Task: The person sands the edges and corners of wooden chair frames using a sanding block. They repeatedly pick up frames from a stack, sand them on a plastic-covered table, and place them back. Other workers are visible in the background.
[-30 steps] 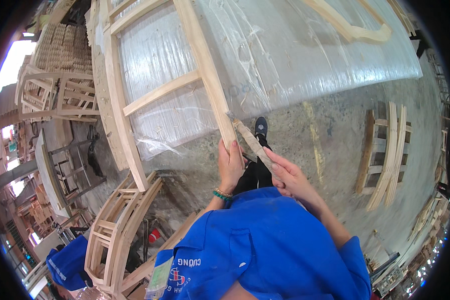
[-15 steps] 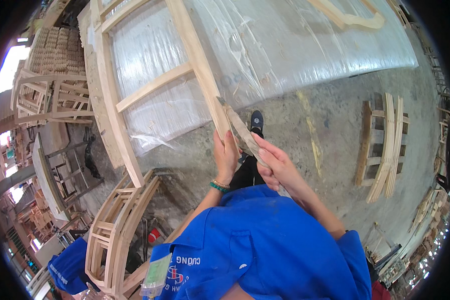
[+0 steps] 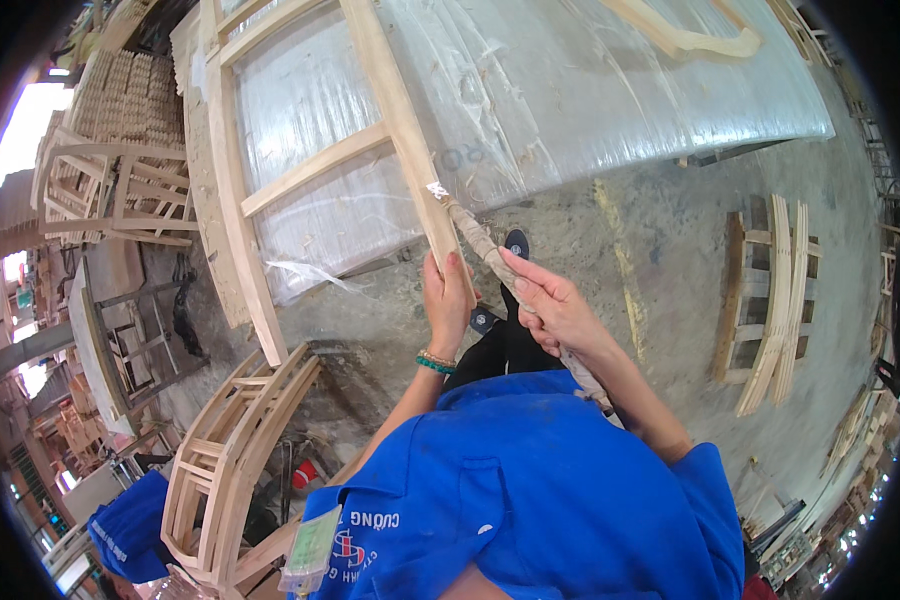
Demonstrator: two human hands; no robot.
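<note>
A pale wooden frame (image 3: pixel 405 130) with long rails and crosspieces lies on a plastic-wrapped surface, one end overhanging towards me. My left hand (image 3: pixel 448 305) is closed around the near end of its right rail. My right hand (image 3: pixel 560 308) grips a long, thin hand tool (image 3: pixel 482 242) whose handle is wrapped in greyish-beige material. The tool slants up and left, and its bright tip touches or nearly touches the rail just beyond my left hand. I cannot make out the exact kind of tip.
Plastic wrap (image 3: pixel 590 120) covers the work surface, with another curved wooden piece (image 3: pixel 685 40) at its far side. Curved wooden frames (image 3: pixel 235 450) stand at lower left, near a person in a blue shirt (image 3: pixel 130 530). Wooden strips (image 3: pixel 770 330) rest on a pallet (image 3: pixel 732 300) at right.
The tool's tip has shifted slightly up and left along the rail and now shines white. My right hand has moved a little with it. My left hand keeps hold of the rail.
</note>
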